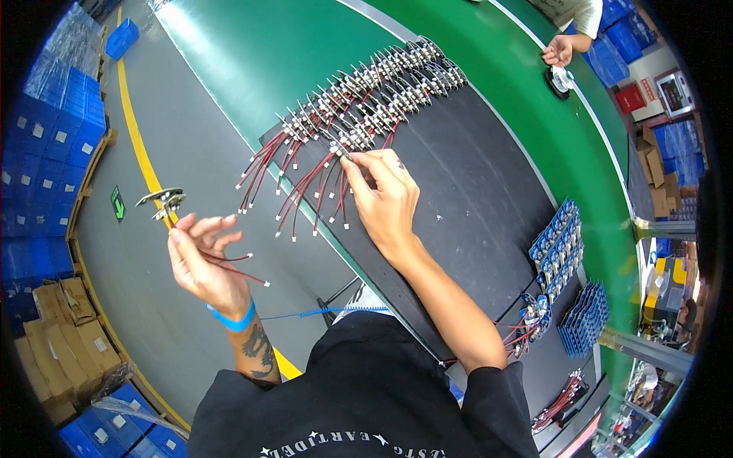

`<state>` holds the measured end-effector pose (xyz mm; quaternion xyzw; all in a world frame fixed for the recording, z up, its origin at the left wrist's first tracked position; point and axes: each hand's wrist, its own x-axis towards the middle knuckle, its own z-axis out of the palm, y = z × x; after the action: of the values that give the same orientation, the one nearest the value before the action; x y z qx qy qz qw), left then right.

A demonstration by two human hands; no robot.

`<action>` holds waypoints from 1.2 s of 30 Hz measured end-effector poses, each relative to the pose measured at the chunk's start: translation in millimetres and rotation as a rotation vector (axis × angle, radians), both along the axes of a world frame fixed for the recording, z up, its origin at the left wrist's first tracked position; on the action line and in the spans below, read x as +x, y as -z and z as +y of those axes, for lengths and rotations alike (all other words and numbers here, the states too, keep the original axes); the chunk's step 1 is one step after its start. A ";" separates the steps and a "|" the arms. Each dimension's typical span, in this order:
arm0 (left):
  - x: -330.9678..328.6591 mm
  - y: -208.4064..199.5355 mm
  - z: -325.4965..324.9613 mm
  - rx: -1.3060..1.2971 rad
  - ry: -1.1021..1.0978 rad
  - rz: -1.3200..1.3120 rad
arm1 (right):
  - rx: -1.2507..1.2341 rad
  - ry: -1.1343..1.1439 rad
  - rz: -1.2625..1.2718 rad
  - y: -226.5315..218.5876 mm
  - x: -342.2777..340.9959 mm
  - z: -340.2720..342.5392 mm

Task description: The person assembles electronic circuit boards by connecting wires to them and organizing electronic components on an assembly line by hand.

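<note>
My left hand (202,263) is raised over the floor at the table's left side, its fingers closed on the red and black wires of a small round circuit board (169,201). The board stands above my fingertips, and wire ends with white plugs hang out below. Over the black table mat (458,175), my right hand (385,191) pinches a small part at the near end of a row of wired circuit boards (385,114). My fingers partly hide that part. The boards stand close together in two long rows, and their red wires (263,164) trail over the table's left edge.
Blue circuit panels (557,244) and a blue stack (583,319) lie on the right, near a wire bundle (561,401). A blue coiled cord (328,311) runs to my left wristband. Across the table is another person's hand (558,52). Blue boxes (57,145) line the left.
</note>
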<state>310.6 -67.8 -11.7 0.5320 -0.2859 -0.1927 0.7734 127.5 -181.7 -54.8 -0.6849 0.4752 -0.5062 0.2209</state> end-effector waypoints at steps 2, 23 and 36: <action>-2.2 -4.4 0.4 0.043 -0.104 -0.011 | -0.070 0.054 0.104 0.1 6.1 -5.0; -42.5 -1.5 4.3 0.287 0.571 0.190 | 0.283 -0.317 -0.364 -37.7 -0.2 36.1; -56.5 8.7 -0.7 0.386 0.605 0.274 | 0.166 -0.342 -0.381 -20.4 -2.4 49.8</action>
<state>254.1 -68.5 -20.3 0.5289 -0.2823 -0.5318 0.5982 125.1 -131.9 -34.4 -0.6271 0.3422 -0.5407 0.4442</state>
